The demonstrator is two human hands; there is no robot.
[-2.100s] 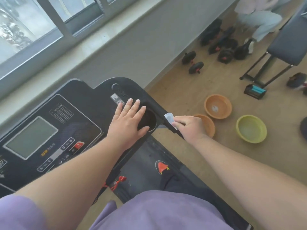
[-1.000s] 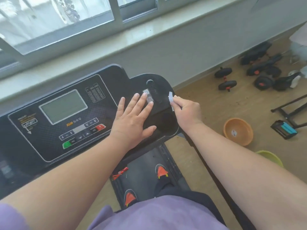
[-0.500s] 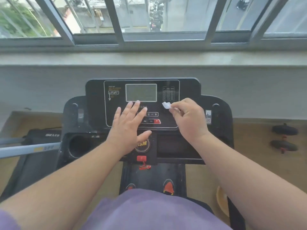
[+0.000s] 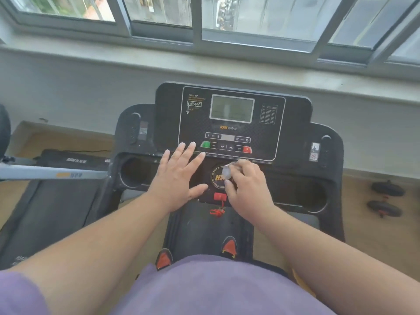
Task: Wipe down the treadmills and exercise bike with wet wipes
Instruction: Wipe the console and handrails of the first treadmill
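Fingers: your left hand (image 4: 179, 176) lies flat on the treadmill console (image 4: 231, 123), fingers straight and spread, holding nothing; your right hand (image 4: 246, 189) has thumb and fingertips pinched on a small wet wipe (image 4: 226, 172).
Wipe position: it sits over the round logo badge (image 4: 218, 177), just at 12 o'clock of the red safety key (image 4: 219, 196); blur hides whether it touches the surface.
Step in hand: you appear to be wiping the lower console panel of this treadmill, left hand bracing.
Next move: it likely calls for short strokes across the badge panel toward the cup holders, the left one (image 4: 136, 172) at 9 o'clock and the right one (image 4: 309, 194) at 3 o'clock of your hands, pressing lightly near the green start button (image 4: 206, 144) and red stop button (image 4: 247, 149).
Writing: you can read "12" and "16" on the speed keys (image 4: 242, 139); orange brand lettering under the display (image 4: 231, 109) starts "HS", the rest too blurred.
Labels: a sticker with a QR-like square (image 4: 314, 152) sits at 3 o'clock of the buttons, unreadable.
Other machine: a second treadmill (image 4: 56, 192) lies at 9 o'clock.
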